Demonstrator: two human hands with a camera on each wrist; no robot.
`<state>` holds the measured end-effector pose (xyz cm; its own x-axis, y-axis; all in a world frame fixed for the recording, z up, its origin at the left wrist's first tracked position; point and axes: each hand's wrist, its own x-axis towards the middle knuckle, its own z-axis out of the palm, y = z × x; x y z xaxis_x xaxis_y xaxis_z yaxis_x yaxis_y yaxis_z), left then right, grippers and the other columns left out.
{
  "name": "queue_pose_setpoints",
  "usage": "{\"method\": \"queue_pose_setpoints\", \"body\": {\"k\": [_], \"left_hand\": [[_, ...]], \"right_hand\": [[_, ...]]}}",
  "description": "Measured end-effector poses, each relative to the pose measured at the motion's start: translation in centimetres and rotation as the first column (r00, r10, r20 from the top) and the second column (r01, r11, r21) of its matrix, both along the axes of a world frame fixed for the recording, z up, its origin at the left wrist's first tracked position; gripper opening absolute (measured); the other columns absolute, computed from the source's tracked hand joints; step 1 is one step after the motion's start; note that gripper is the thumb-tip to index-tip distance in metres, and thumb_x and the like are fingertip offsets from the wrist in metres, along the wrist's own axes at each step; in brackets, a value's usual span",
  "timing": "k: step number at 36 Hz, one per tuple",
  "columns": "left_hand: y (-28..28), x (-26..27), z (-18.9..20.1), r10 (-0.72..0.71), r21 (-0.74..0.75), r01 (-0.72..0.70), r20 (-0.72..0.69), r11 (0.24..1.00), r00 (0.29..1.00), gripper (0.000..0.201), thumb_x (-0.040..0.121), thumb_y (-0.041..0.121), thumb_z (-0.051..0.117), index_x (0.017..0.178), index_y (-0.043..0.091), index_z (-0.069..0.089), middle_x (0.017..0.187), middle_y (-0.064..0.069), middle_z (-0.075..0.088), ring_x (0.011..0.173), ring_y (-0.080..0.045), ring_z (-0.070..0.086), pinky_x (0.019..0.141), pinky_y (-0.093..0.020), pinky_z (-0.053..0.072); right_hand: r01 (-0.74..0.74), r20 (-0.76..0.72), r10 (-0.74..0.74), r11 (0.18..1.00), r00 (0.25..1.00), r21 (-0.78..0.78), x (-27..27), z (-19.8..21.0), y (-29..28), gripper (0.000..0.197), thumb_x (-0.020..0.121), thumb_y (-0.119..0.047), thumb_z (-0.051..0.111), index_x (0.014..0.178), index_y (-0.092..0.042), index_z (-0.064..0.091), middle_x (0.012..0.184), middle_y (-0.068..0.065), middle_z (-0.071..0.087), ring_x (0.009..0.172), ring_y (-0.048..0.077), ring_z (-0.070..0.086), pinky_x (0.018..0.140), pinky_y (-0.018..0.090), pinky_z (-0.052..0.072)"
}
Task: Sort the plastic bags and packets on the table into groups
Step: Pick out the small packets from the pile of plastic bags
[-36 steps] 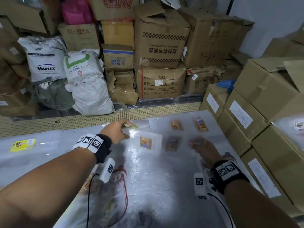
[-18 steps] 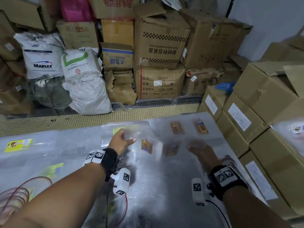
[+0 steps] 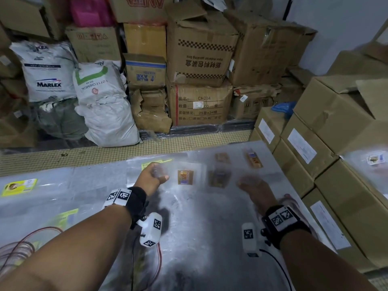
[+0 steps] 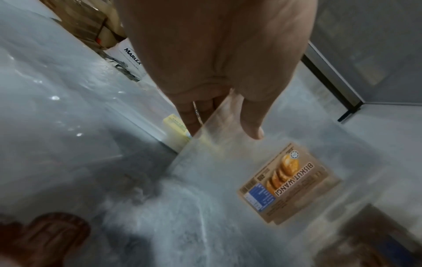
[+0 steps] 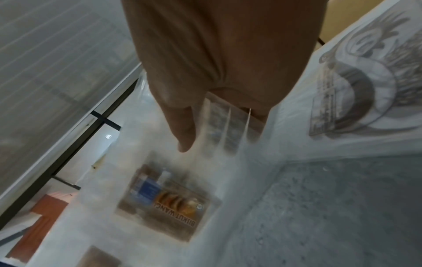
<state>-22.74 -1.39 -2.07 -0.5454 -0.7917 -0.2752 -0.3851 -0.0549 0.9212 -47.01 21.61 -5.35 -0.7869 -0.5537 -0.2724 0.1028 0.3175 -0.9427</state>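
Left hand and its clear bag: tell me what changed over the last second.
The left hand, pinching the clear biscuit-label bag throughout, drew it back from the table's far edge toward the person. The right hand stayed on its own blurred clear bag, barely shifting. The two packets at the far edge lay unmoved.

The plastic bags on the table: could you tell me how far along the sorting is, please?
Partly done. Two brown-label bags already lie side by side at the far right of the table. In hand: the left hand pinches a clear Biskut Wangi bag, and the right hand grips another Biskut Wangi bag. Left: the yellow-label bags spread at the left.
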Motion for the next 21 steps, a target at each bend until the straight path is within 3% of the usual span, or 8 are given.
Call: {"method": "queue_pose_setpoints", "body": {"k": [4, 7, 12, 15, 17, 21], "left_hand": [[0.6, -0.1, 0.1, 0.036, 0.037, -0.035, -0.012, 0.999, 0.999, 0.030, 0.086, 0.001, 0.071, 0.111, 0.016, 0.061, 0.100, 0.001, 0.065, 0.103, -0.022, 0.059, 0.099, -0.036, 0.045], [1.0, -0.5, 0.0, 0.060, 0.041, -0.060, -0.007, 0.997, 0.998, 0.034, 0.090, 0.005, 0.067, 0.122, 0.013, 0.061, 0.115, -0.004, 0.065, 0.111, -0.024, 0.058, 0.103, -0.037, 0.043], [1.4, -0.9, 0.1, 0.109, 0.053, -0.109, -0.001, 0.993, 0.994, 0.041, 0.093, 0.007, 0.063, 0.133, 0.014, 0.056, 0.123, -0.006, 0.061, 0.113, -0.024, 0.055, 0.102, -0.035, 0.042], [1.3, -0.7, -0.2, 0.122, 0.062, -0.123, 0.021, 0.990, 0.992, 0.042, 0.091, 0.004, 0.060, 0.130, 0.017, 0.055, 0.129, -0.009, 0.057, 0.119, -0.028, 0.052, 0.108, -0.047, 0.040], [1.3, -0.6, -0.6, 0.106, 0.067, -0.108, 0.037, 0.992, 0.994, 0.041, 0.088, 0.000, 0.056, 0.125, 0.017, 0.054, 0.128, -0.012, 0.056, 0.117, -0.030, 0.053, 0.105, -0.050, 0.043], [2.1, -0.7, 0.0, 0.099, 0.073, -0.103, 0.050, 0.992, 0.994, 0.042, 0.089, -0.007, 0.053, 0.122, 0.019, 0.048, 0.125, -0.008, 0.053, 0.112, -0.027, 0.051, 0.097, -0.038, 0.043]], "right_hand": [[0.007, -0.010, -0.007, 0.999, 1.000, -0.053, 0.2, 0.1, 0.1, 0.040, 0.076, -0.005, 0.080, 0.113, -0.003, 0.065, 0.113, 0.012, 0.069, 0.105, 0.027, 0.064, 0.092, 0.041, 0.052], [-0.008, -0.020, 0.007, 0.998, 1.000, -0.058, 0.5, 0.2, -0.1, 0.038, 0.080, -0.007, 0.078, 0.115, -0.002, 0.064, 0.113, 0.011, 0.068, 0.105, 0.026, 0.063, 0.089, 0.036, 0.050], [0.013, -0.016, -0.014, 0.997, 1.000, -0.075, 0.8, 0.8, -0.2, 0.025, 0.085, -0.007, 0.073, 0.109, -0.002, 0.066, 0.108, 0.011, 0.068, 0.101, 0.026, 0.063, 0.084, 0.034, 0.048], [0.008, -0.046, -0.012, 0.996, 0.999, -0.093, 0.9, 1.5, -0.2, 0.009, 0.086, -0.005, 0.071, 0.094, -0.007, 0.068, 0.105, 0.012, 0.068, 0.097, 0.025, 0.063, 0.085, 0.035, 0.048], [-0.021, -0.060, 0.016, 0.997, 0.998, -0.076, 1.2, 1.7, -0.3, 0.014, 0.084, -0.002, 0.072, 0.085, -0.015, 0.066, 0.099, 0.007, 0.067, 0.093, 0.021, 0.062, 0.084, 0.034, 0.048], [0.016, 0.020, -0.014, 0.997, 1.000, -0.079, 1.6, 0.9, -0.2, 0.032, 0.078, 0.001, 0.077, 0.107, -0.003, 0.065, 0.098, 0.002, 0.068, 0.093, 0.018, 0.063, 0.075, 0.025, 0.049]]}}
